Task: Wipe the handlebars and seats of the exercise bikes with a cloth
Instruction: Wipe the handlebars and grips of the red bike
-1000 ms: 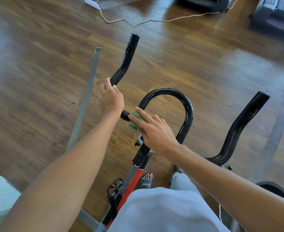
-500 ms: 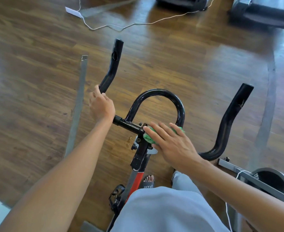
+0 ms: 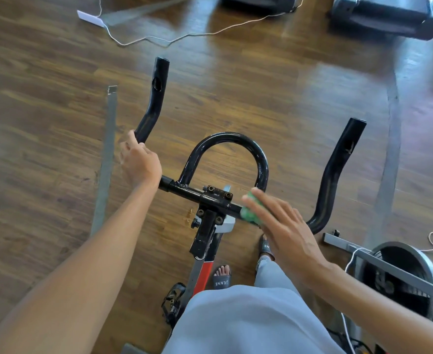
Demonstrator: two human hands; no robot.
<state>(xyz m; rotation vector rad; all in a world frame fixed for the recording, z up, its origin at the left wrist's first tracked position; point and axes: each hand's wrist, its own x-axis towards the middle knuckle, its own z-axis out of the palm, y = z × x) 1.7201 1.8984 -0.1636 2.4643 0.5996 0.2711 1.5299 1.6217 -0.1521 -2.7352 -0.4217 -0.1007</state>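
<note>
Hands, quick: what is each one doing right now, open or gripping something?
Left hand: closed, gripping the handlebar.
Right hand: open, straight fingers pressing the cloth onto the handlebar.

Forearms [image 3: 103, 251] bare; light grey-blue trousers [image 3: 241, 325]; dark slide sandals [image 3: 221, 277], white lettering [image 3: 222, 283], apparently "JEANE".

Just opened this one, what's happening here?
A person stands over an exercise bike, cleaning its black handlebars. The left hand grips the bend of the left bar. The right hand presses a green cloth with flat fingers onto the crossbar, just right of the stem clamp. The seat is out of view.
</note>
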